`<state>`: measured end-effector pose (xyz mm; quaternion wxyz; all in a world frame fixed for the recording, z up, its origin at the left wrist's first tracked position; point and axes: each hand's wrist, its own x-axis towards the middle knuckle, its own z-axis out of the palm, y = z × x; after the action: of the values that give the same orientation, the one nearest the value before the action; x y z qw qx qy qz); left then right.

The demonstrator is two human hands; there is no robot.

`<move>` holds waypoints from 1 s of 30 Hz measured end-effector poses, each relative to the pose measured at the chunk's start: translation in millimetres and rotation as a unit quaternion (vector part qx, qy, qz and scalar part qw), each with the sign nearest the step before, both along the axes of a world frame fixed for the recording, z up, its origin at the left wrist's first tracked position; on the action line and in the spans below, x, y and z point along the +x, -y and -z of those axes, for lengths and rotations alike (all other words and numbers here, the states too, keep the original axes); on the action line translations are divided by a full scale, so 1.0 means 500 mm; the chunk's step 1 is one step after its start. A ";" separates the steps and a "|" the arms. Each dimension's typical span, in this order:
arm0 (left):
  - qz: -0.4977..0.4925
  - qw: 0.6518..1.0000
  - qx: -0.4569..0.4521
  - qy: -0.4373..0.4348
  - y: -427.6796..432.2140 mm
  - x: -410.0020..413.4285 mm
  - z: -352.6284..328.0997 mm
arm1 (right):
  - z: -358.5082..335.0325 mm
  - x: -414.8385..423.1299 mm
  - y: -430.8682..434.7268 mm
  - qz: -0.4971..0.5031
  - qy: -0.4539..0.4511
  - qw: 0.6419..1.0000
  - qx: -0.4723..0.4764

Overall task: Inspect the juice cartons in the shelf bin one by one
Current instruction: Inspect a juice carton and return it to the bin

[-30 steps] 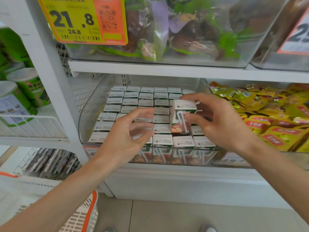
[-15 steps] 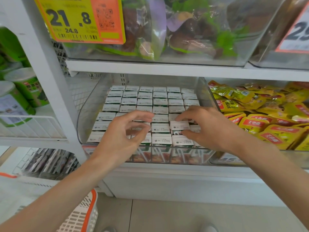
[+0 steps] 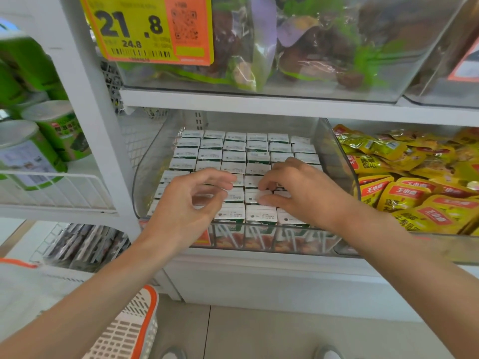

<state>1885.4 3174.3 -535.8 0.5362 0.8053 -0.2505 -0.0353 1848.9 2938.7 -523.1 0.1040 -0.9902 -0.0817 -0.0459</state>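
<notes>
R hand (image 3: pixel 303 195) is curled down on the rows; one juice carton (image 3: pixel 251 196) at frame centre is pinched by its top betw. thumb & fingertips. L hand (image 3: pixel 189 203), just left of it, is held loosely curled over the rows w/ nothing gripped. Juice cartons (image 3: pixel 234 151) are packed upright in a clear shelf bin (image 3: pixel 147 177), mid-frame. Yellow snack packs (image 3: pixel 404 193) are seen at right, green canisters (image 3: pixel 59 130) at left, a price tag (image 3: pixel 153 29) at upper left, and a shopping basket (image 3: pixel 134 330) at lower left.
</notes>
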 end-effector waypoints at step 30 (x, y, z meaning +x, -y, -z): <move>-0.006 1.000 0.014 0.010 -0.007 0.007 0.009 | -0.016 0.008 0.016 -0.021 -0.114 0.992 0.055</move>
<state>1889.0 3178.0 -540.3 0.5225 0.8145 -0.2507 -0.0281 1852.9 2930.6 -514.9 0.1677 -0.9798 -0.0875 0.0654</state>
